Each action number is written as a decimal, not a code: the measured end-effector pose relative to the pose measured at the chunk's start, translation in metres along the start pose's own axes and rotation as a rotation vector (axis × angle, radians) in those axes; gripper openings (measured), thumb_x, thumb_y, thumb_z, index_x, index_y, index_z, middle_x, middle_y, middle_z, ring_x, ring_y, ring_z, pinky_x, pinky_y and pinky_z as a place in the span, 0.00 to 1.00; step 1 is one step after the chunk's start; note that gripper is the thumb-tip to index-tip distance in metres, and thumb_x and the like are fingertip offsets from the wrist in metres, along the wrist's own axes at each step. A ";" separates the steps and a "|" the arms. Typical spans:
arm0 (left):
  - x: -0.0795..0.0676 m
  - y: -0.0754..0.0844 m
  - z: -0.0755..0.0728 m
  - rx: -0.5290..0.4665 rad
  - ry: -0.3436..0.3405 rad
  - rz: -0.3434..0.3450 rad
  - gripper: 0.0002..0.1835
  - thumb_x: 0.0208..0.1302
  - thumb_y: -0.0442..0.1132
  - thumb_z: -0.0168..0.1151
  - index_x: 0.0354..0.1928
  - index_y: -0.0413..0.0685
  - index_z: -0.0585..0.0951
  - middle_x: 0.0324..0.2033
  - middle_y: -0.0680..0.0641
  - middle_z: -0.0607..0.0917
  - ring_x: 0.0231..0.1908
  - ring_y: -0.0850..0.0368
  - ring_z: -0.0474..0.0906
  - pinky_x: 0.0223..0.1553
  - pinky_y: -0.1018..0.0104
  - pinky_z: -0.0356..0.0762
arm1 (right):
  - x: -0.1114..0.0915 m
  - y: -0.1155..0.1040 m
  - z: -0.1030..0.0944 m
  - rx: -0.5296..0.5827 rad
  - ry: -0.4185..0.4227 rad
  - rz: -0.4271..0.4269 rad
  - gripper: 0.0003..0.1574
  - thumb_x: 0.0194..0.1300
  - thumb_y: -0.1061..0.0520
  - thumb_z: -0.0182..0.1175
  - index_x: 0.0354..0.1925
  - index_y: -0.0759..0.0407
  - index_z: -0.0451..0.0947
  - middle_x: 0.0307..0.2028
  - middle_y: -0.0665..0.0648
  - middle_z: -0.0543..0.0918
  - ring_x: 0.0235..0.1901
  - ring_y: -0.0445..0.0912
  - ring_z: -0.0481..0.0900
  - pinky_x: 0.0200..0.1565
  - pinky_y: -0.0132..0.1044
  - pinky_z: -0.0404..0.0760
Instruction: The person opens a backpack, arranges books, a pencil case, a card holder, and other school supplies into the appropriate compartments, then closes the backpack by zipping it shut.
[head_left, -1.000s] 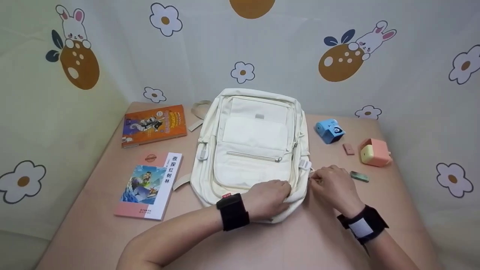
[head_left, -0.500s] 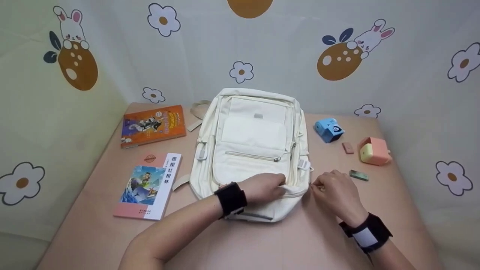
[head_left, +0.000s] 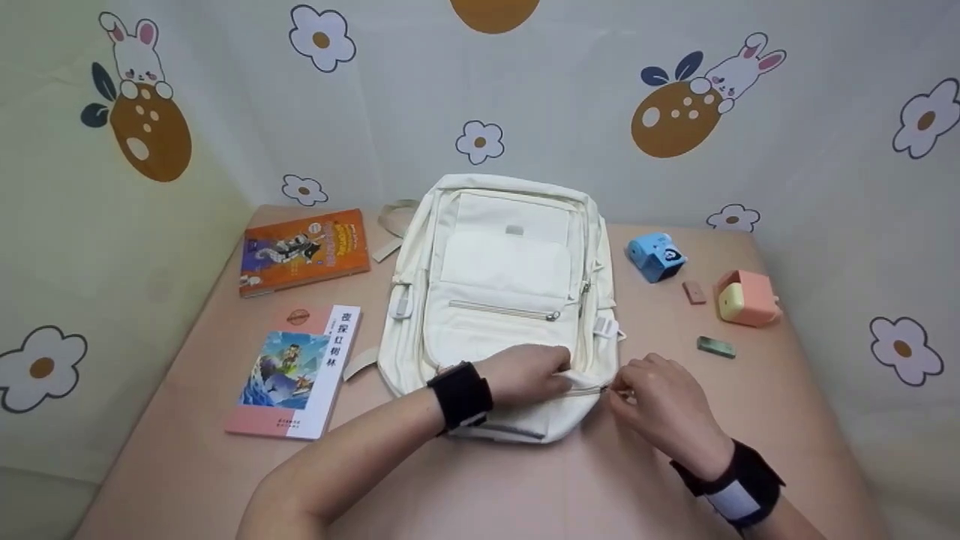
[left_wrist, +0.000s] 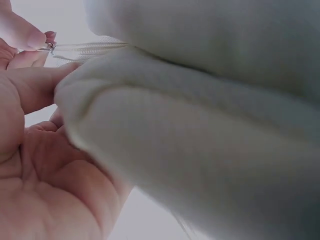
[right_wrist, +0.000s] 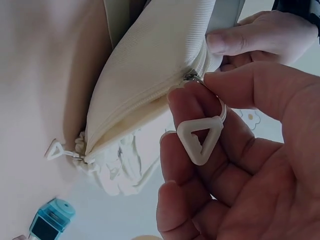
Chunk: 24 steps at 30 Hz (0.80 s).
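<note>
A cream backpack [head_left: 502,266] lies front up in the middle of the table, its top toward the wall. My left hand [head_left: 525,373] holds the fabric at its lower right part, thumb on top; in the left wrist view the left palm [left_wrist: 55,190] lies against the cream cloth. My right hand [head_left: 664,397] is at the bag's lower right edge. In the right wrist view, its thumb and forefinger pinch a metal zipper slider [right_wrist: 191,75], with a white triangular zipper pull [right_wrist: 199,158] hanging over the fingers. Behind the slider the zipper gapes open.
To the left lie an orange book [head_left: 304,251] and a pink-and-white book [head_left: 292,375]. At the right stand a blue pencil sharpener [head_left: 655,256] and a pink-and-yellow one [head_left: 750,298], with a small pink block [head_left: 694,292] and a green block [head_left: 716,346] beside them. A patterned curtain [head_left: 405,90] encloses the table.
My right hand has moved down and slightly left around the bag's lower right corner with the zipper slider. My left hand has shifted slightly left and up, uncovering the lower zipper line.
</note>
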<state>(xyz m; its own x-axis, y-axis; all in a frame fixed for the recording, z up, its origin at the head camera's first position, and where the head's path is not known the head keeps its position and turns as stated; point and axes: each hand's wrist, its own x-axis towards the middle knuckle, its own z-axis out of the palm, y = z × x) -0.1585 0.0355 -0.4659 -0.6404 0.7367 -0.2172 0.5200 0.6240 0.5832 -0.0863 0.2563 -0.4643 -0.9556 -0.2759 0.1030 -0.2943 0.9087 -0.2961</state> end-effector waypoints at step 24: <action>-0.051 -0.031 -0.016 0.194 0.179 0.082 0.10 0.77 0.41 0.57 0.38 0.48 0.85 0.29 0.54 0.83 0.31 0.60 0.78 0.39 0.59 0.79 | -0.007 0.003 0.010 -0.082 -0.059 -0.035 0.22 0.63 0.60 0.62 0.16 0.47 0.68 0.16 0.44 0.65 0.21 0.43 0.64 0.26 0.38 0.63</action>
<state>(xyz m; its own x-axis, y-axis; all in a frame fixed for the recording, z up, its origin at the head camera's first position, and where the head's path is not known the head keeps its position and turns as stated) -0.1508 -0.0253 -0.4603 -0.6729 0.7393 -0.0234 0.6614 0.6155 0.4286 -0.0806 0.2579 -0.4750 -0.9446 -0.3236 0.0553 -0.3278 0.9202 -0.2139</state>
